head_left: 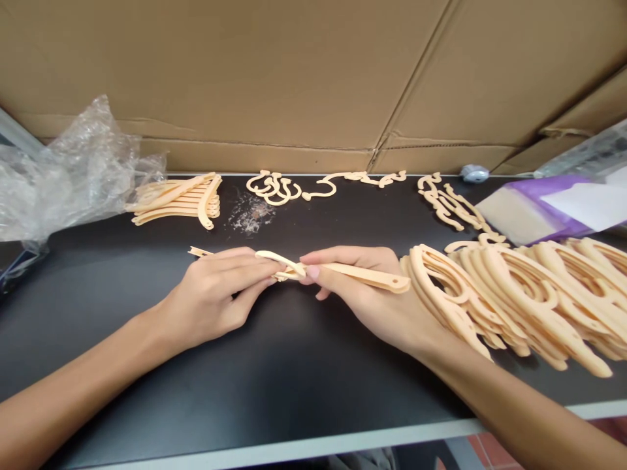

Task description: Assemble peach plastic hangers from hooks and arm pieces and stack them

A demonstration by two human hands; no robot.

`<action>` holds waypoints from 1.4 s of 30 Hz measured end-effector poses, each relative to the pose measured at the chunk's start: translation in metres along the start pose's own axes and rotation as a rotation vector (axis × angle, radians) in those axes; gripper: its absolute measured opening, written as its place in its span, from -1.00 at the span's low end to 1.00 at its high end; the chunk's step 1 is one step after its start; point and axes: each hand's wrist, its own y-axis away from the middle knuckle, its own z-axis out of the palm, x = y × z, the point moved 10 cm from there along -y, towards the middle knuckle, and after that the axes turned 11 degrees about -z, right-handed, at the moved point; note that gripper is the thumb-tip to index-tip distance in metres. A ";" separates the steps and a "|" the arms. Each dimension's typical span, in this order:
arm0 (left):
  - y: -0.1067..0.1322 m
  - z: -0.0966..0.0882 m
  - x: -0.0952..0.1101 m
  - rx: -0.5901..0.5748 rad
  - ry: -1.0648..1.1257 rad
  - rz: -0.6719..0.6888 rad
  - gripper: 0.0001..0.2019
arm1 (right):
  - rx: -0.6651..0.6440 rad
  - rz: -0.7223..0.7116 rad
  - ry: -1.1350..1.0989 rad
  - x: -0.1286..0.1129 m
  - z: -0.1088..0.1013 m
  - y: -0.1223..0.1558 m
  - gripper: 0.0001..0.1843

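Both hands meet over the middle of the black table, around one beige plastic clothes hanger [377,277]. Its right arm, with a small hole near the tip, sticks out across my right hand [365,307]. The other end shows just past the knuckles of my left hand [213,290]. A thin curved piece like a hook [279,258] lies across the join between the two hands. My left fingers are closed on the hanger's centre, and my right thumb and fingers pinch it close by. The join itself is partly hidden by fingers.
Piled beige hangers [514,287] lie at the right. Loose hooks [274,189] and a stack of hanger arms [181,199] lie along the back. Clear plastic wrap [73,176] is at the left, a purple-and-white package [539,205] at the right. Cardboard [220,72] stands behind.
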 end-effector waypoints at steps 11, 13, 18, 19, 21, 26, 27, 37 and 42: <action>0.003 0.005 0.003 -0.007 -0.143 0.008 -0.82 | 0.044 -0.025 0.025 0.004 0.001 0.007 -0.81; 0.004 0.004 0.005 0.002 -0.144 0.023 -0.81 | 0.054 -0.025 0.008 0.001 0.001 0.007 -0.81; 0.005 0.003 0.011 0.026 -0.151 0.089 -0.78 | 0.059 -0.052 0.001 -0.002 0.002 0.008 -0.81; 0.005 0.003 0.012 0.031 -0.164 0.094 -0.79 | 0.060 -0.055 -0.018 -0.001 0.002 0.008 -0.79; 0.005 0.003 0.013 0.045 -0.183 0.104 -0.80 | 0.063 -0.058 -0.057 0.002 0.003 0.008 -0.74; 0.004 0.006 0.015 0.026 -0.159 0.110 -0.80 | 0.080 -0.051 -0.097 0.004 0.003 0.009 -0.70; 0.003 0.006 0.015 0.024 -0.158 0.109 -0.80 | 0.084 -0.048 -0.106 0.004 0.003 0.009 -0.70; -0.003 0.002 0.008 0.029 -0.201 0.074 -0.86 | 0.075 0.019 -0.241 0.019 0.010 0.005 -0.67; -0.002 -0.001 0.006 0.089 -0.225 0.066 -0.90 | 0.092 0.125 -0.356 0.024 0.009 0.001 -0.71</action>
